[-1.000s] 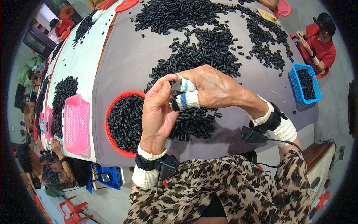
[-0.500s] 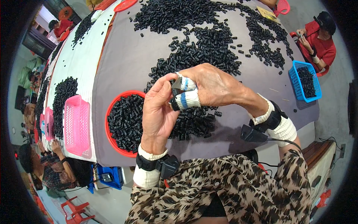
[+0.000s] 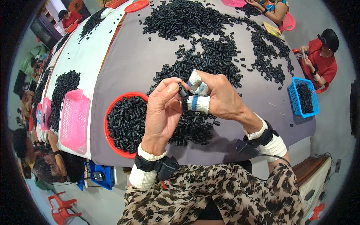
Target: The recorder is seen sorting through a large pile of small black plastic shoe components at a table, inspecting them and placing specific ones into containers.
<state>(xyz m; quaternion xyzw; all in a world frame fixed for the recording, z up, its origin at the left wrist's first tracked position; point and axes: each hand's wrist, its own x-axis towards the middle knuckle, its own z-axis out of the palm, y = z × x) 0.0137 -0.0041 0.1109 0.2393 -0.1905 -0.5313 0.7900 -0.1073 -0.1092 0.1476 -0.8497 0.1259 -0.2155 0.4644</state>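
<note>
My left hand (image 3: 162, 107) is raised over the grey-covered table, pinching a small black cylindrical plastic piece (image 3: 182, 91) between thumb and fingertips. Close to its right is my right hand (image 3: 224, 94), fingers curled and thumb pointing at the piece. White cloth sleeves with blue marks (image 3: 198, 104) wrap its thumb and a finger. Whatever those fingers grip is hidden. Beneath the hands spreads a heap of similar black pieces (image 3: 198, 62). A red round basin (image 3: 108, 129) full of them stands left of my left hand.
At left, a pink basket (image 3: 75, 120) stands on a white-covered table. A blue basket (image 3: 303, 96) holding black pieces is at the right edge, near a person in red (image 3: 322, 60). Other people sit around the tables. A yellow card (image 3: 273, 29) lies far right.
My right hand has drawn slightly away to the right from my left hand, and its thumb has lifted. A grey sliver beside that thumb is no longer visible. The view has shifted slightly.
</note>
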